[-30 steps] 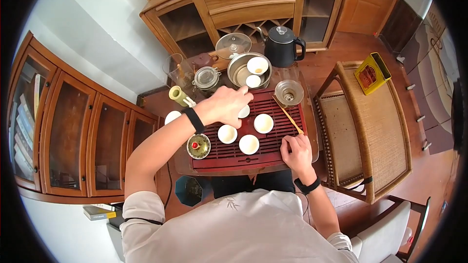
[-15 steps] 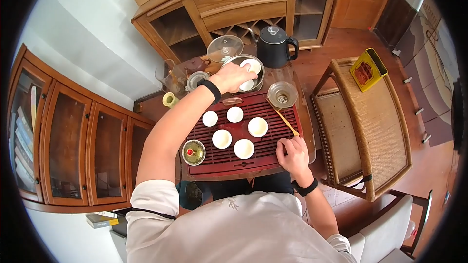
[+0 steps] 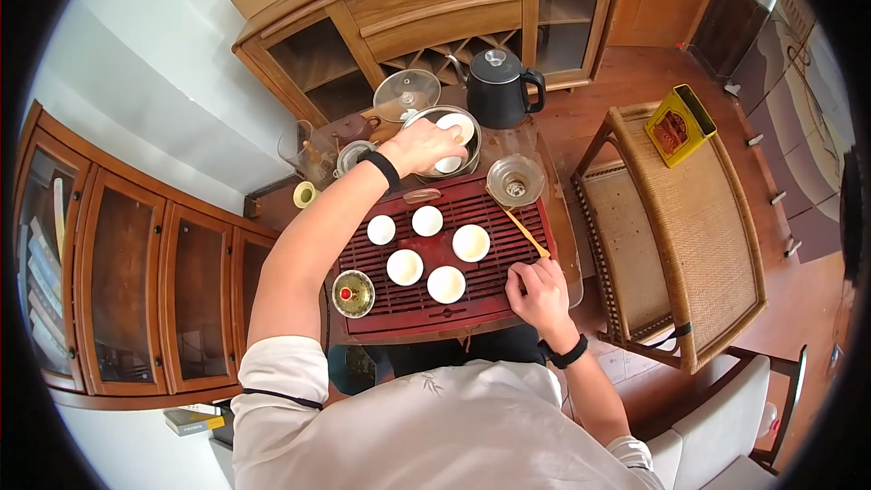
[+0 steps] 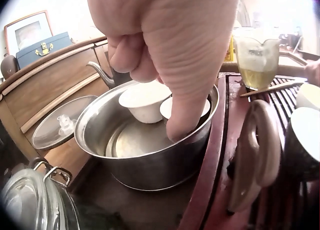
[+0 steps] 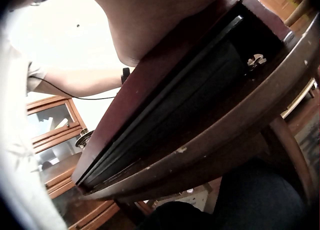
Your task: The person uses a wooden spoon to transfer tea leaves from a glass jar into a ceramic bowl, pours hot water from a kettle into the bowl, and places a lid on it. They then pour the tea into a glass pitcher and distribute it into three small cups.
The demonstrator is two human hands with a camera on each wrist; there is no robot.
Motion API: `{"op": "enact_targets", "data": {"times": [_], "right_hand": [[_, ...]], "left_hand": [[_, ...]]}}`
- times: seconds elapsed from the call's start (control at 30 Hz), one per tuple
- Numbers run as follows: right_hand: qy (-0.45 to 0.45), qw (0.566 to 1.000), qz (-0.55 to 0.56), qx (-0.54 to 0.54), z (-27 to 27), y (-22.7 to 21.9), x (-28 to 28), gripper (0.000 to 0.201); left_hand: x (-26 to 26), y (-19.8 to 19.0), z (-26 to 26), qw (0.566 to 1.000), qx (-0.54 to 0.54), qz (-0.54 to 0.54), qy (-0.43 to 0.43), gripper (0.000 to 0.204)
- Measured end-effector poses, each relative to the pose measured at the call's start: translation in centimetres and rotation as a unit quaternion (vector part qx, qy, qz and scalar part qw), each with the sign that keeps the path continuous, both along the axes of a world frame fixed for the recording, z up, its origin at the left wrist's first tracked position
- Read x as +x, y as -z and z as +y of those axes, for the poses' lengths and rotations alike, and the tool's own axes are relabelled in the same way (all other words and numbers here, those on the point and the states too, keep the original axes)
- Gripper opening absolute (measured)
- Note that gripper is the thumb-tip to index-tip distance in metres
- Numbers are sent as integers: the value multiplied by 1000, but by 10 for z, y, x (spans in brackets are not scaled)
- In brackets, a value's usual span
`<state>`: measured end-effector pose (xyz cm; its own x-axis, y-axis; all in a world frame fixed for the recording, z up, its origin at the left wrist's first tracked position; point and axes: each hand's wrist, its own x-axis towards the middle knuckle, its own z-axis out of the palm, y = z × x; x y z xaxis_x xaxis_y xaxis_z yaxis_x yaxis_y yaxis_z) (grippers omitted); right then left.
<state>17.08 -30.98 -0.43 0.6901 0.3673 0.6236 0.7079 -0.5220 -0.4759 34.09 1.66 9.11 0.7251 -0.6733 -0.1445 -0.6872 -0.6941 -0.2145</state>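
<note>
At the steel pot my left hand reaches over the near rim. In the left wrist view, the thumb and hidden fingers grip a small white cup inside the pot, beside a larger white bowl. Several white cups stand on the red slatted tray. My right hand rests loosely curled at the tray's right front edge, just below the end of a thin wooden stick, with nothing visible in it. The right wrist view hides its fingers.
A lidded bowl sits at the tray's left front, a glass pitcher at its right back. Beyond are a black kettle, a glass lid and a clamp jar. A rattan shelf stands right.
My left hand has moved from above the tray cups back to the pot, its fingers lowering onto the small cup there. My right hand stays by the tray edge. The head view has shifted slightly.
</note>
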Motion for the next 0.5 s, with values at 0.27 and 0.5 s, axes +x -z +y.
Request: {"op": "enact_targets", "data": {"times": [0.27,0.5], "right_hand": [[-10,1000,0,-5,0,-1,0,10],[-5,1000,1,-5,0,0,-1,10]], "left_hand": [[-23,-55,3,994,-91,23,-54,62],[-68,-76,-30,985,-146,75,-61,57]]}}
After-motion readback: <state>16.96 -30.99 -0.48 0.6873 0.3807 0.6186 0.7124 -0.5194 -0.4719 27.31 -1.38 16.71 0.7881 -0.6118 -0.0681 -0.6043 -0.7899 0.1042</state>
